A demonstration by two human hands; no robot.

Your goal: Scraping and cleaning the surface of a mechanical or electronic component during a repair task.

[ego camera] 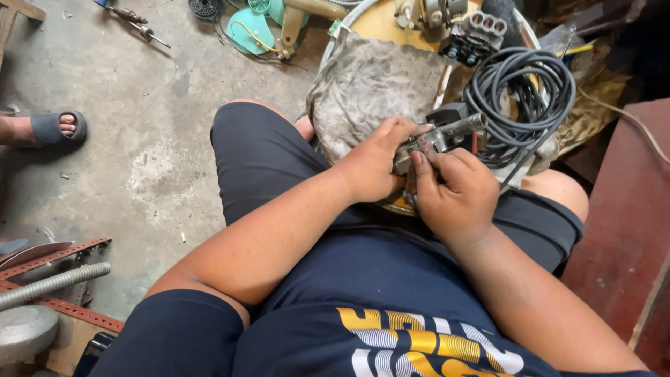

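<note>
1. The left hand (373,164) and the right hand (453,192) meet over the lap, both closed on a small metal part (440,139). The left fingers curl over its near end, and the right fingers pinch it from below with the thumb laid along its side.
2. Just beyond the fingertips the part's silver barrel sticks out toward a coil of black cable (520,98); whether they touch is unclear.
3. Under the hands lies a round yellow-topped stand (380,24), half draped by a grey rag (370,84).
4. Further off, grey blocks (474,35) sit on the stand.
5. Left of the fingers spreads a stained concrete floor (139,105) with screwdrivers (136,21) far back.
6. A sandalled foot (52,128) is cut by the left edge; the part's underside is hidden by the palms.
</note>
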